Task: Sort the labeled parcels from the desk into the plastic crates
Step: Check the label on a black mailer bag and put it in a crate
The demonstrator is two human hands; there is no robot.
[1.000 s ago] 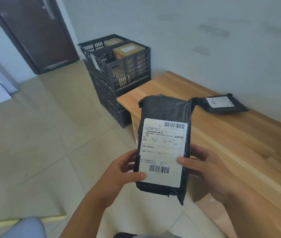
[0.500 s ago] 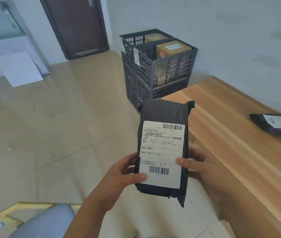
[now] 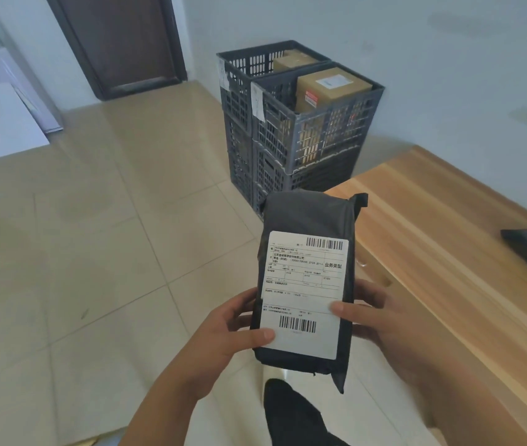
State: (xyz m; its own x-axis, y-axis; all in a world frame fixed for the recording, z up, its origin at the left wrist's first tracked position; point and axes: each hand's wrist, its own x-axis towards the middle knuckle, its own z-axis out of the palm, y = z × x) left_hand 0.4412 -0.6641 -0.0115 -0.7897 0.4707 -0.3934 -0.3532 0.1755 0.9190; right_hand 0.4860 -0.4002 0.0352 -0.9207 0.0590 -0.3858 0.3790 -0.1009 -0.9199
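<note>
Held upright in mid-air at centre frame: black parcel [image 3: 307,284], white shipping label [image 3: 305,292] facing the camera, barcodes at its top and bottom. Grasped from both sides. Left hand [image 3: 223,339] at the parcel's 8 o'clock, thumb laid across the label's lower left corner, fingers curled behind the bag. Right hand [image 3: 381,320] at its 4 o'clock, thumb pressed on the label's right edge, fingers wrapped behind.

At 12 o'clock from the parcel, against the wall: two stacks of dark plastic crates [image 3: 304,130], side by side and touching. In the nearer top crate, a brown cardboard box [image 3: 331,85] with a white label on top; in the farther top crate, another brown box [image 3: 292,62]. Paper tags hung on the left rims of both top crates.

At 3 o'clock: wooden desk [image 3: 442,252], its near corner just behind the held parcel. At the frame's right edge, lying flat on the desk: second black parcel [image 3: 526,243], partly cut off, white label up.

At 11 o'clock, well apart: dark door [image 3: 117,43]. Below everything, beige tiled floor [image 3: 95,236]. At 6 o'clock, a dark trouser leg [image 3: 291,413].
</note>
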